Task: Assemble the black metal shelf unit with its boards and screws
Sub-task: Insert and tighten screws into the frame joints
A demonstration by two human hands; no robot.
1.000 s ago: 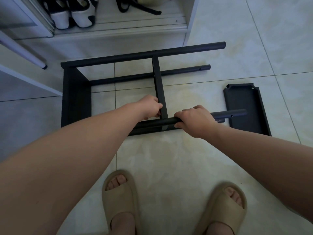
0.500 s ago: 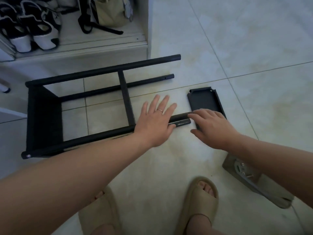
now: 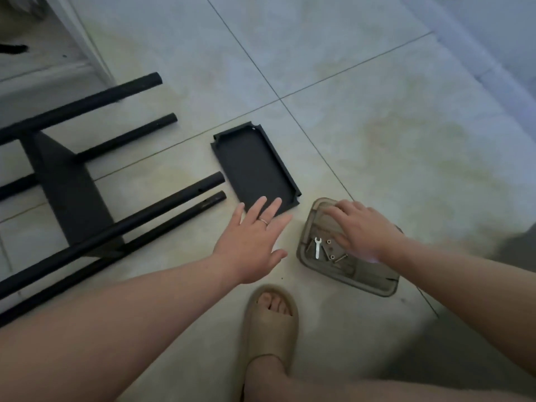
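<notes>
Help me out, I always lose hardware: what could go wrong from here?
The screws and spanner lie loose in the shallow tray; the right hand reaching in could flick one onto the tiles. The slippered foot stands close to the tray, so a step might kick it over.
</notes>
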